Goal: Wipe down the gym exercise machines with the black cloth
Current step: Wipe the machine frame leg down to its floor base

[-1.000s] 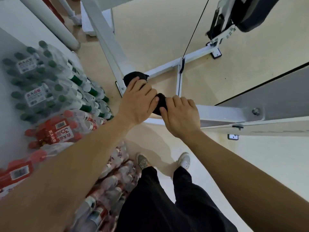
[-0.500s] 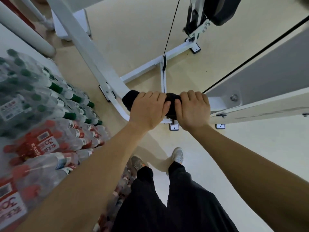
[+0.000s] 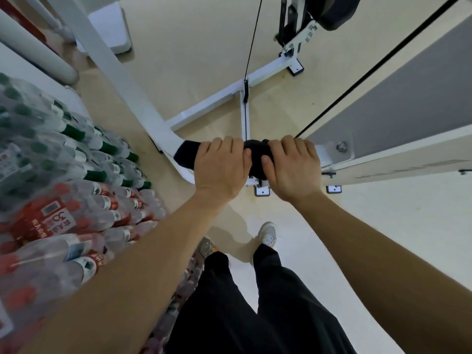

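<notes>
Both hands still clamp the black cloth, apparently further down the white bar.

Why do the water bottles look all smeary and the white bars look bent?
In the head view, the bottle packs at the left edge are motion-blurred, while the left hand, right hand and black cloth stay fairly sharp; the wide-angle lens bows the white machine frame; soft overhead light leaves a faint shadow on the floor.
</notes>
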Demonstrator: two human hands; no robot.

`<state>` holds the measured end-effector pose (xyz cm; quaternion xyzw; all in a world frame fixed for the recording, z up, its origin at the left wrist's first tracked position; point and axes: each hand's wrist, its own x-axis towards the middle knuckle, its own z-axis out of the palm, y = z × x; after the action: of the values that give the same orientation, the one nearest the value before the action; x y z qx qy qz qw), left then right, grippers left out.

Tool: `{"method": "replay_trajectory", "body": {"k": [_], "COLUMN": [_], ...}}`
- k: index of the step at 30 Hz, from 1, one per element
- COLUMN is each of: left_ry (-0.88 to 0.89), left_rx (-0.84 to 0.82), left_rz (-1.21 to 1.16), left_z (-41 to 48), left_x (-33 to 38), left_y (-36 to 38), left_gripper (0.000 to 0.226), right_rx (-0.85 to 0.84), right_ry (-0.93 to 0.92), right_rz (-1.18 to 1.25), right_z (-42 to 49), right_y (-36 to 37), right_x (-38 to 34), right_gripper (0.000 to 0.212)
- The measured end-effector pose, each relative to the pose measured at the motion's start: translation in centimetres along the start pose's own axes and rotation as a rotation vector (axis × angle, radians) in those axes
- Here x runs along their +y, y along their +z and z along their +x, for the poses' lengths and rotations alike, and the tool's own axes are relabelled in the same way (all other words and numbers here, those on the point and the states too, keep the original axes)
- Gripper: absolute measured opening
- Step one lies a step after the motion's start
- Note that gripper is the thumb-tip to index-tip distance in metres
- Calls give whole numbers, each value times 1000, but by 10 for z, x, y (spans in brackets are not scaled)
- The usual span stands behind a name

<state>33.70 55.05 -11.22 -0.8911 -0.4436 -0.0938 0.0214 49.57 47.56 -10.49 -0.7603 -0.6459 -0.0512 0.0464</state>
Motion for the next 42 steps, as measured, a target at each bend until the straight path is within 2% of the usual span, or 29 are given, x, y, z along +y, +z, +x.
{"method": "replay_trajectory", "body": {"k": [4,9,12,15,17,20,27,30,34,39,42], "left_ry": [15,138,150,206,221,134,28,145,346,371,381], "left_rx": [51,15,-53,-85,-91,-41,-7,-24,-8,-76,-93], "left_rz": [-35,-88,-89,-55,-20,-6,-41,-25,48,80,97], "left_z": [12,15,6,-2,-2,0,13,13,2,-7,-7], "left_x": [40,35,-12,-67,-80,-57,38,39,-4,-60,-69], "left_y": [5,2,-8,-15,-16,-14,-1,0,-1,-9,-8], "left_gripper": [34,40,42,41,41,39,40,47,58,57,58], "right_rx": [-1,4,-25,-118,-122,-100,-100,-128,-80,-69,-11], "right_ry": [94,236,157,40,-15,-76,39,-20,-81,-299,-365], "right_rz": [-30,43,136,141,133,123,93,53,-44,-71,-42], "right_z": [-11,-10,-3,8,10,6,-18,-22,-17,10,11], "right_y": [-5,-7,-9,-11,-11,-9,-13,-13,-13,0,5], "right_x": [30,8,-20,-57,-62,-38,30,37,32,-11,-10], "right_gripper": [39,33,35,38,40,39,43,49,53,51,51]}}
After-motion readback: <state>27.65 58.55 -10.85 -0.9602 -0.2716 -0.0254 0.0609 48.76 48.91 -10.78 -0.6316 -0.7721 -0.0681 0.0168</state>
